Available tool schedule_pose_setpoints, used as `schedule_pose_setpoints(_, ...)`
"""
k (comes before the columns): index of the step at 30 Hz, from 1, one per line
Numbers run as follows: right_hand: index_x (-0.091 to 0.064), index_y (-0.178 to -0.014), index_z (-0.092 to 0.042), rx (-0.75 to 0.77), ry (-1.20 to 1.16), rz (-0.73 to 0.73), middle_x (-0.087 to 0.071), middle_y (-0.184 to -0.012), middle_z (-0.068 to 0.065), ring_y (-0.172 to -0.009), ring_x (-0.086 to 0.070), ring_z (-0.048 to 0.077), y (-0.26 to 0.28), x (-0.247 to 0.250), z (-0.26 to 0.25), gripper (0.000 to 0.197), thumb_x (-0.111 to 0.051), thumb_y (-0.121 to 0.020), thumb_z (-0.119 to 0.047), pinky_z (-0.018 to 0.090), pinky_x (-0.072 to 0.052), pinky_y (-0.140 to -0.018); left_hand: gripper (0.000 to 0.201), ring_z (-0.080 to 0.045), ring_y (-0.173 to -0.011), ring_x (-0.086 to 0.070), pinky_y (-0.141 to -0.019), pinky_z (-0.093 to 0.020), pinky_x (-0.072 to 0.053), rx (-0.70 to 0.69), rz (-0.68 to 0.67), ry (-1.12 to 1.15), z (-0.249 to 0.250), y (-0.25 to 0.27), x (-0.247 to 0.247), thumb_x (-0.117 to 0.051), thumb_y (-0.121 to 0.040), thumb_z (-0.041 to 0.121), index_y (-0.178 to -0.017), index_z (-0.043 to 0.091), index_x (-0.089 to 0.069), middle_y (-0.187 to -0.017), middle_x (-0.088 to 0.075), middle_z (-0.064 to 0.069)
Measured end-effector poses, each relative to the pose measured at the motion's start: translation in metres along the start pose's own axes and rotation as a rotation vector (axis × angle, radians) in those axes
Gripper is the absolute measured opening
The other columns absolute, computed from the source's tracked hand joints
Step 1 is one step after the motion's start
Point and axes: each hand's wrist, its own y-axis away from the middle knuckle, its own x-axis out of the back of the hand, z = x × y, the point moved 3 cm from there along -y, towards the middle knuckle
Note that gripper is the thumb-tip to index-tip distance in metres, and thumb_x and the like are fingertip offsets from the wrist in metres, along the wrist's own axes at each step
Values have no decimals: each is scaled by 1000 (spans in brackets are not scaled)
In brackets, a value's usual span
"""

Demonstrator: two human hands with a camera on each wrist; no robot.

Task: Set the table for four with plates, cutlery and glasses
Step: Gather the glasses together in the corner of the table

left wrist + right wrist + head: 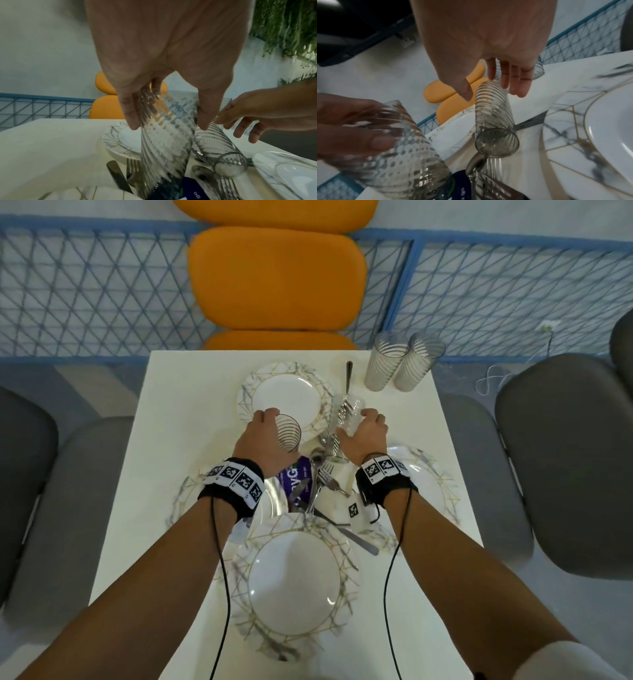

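Black wristbands [236,501], coded tags [236,477], cables [224,594]

The purple packet [296,475] lay half hidden under forks [328,474], its print, I think, too small to read. The glass [399,155] in the left hand [347,121] looked blurred.

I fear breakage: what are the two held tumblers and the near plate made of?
Left tumbler and right tumbler: clear glass or hard plastic, see-through, glossy spiral ribs. Near plate: likely glazed ceramic, shiny white, marble-print rim, gold lines.
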Motion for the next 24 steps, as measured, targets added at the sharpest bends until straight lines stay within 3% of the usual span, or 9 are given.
schedule_pose_setpoints(3, -35, -138, 0, -137, 35, -11, -42, -136, 17, -125, -43, 35, -6, -8, -1, 90, -72, -80, -57, 43, -40, -100, 98, -29, -126, -54, -100, -37, -49, -8, 50, 118, -1, 4, 1, -89, -73, 40, -149, 11, -33, -142, -49, -10)
schedule_pose_setpoints(6, -33, -139, 0, -221, 27, -37, -42, -137, 17, -127, -44, 35, -13, -17, -3, 99, -74, -75, -63, 44, -42, -100, 94, -25, -123, -54, -94, -30, -44, -23, 88, 184, 2, 7, 9, -90, -72, 38, -144, 12, -36, -138, -51, -8)
schedule_pose_setpoints(11, -46, -131, -4, -245, 18, -94, -51, -129, 15, -113, -50, 33, -25, -33, 7, 77, -68, -77, -54, 36, -42, -88, 92, -26, -121, -56, -103, -42, -51, -65, 138, 239, 14, 8, 31, -93, -68, 41, -143, 19, -43, -138, -43, -6)
schedule_pose_setpoints(14, -48, -131, -3, -205, -78, -55, -53, -127, 17, -114, -51, 33, -20, -13, 12, 69, -70, -79, -44, 39, -43, -94, 92, -24, -118, -56, -104, -40, -50, -97, 197, 283, 30, 1, 38, -92, -70, 42, -146, 21, -44, -135, -42, -6)
schedule_pose_setpoints(18, -36, -145, -5, -129, -389, 48, -49, -134, 12, -120, -54, 27, -17, 35, 28, 83, -81, -80, -30, 37, -47, -103, 106, -18, -111, -55, -97, -32, -47, -101, 245, 395, 64, -20, 31, -93, -69, 42, -154, 20, -33, -131, -51, -2)
schedule_pose_setpoints(21, -33, -148, -12, -25, -432, 135, -46, -129, 5, -114, -57, 23, -30, 65, 50, 91, -85, -76, -27, 38, -51, -100, 106, -21, -116, -57, -100, -35, -49, -94, 232, 468, 94, -44, 12, -95, -66, 43, -150, 19, -36, -131, -56, 1)
schedule_pose_setpoints(24, -39, -142, -16, 10, -401, 202, -38, -124, -4, -112, -54, 18, -50, 83, 83, 84, -86, -72, -20, 39, -54, -97, 103, -21, -122, -56, -105, -34, -47, -93, 197, 473, 126, -67, -16, -97, -65, 40, -147, 16, -39, -134, -58, -2)
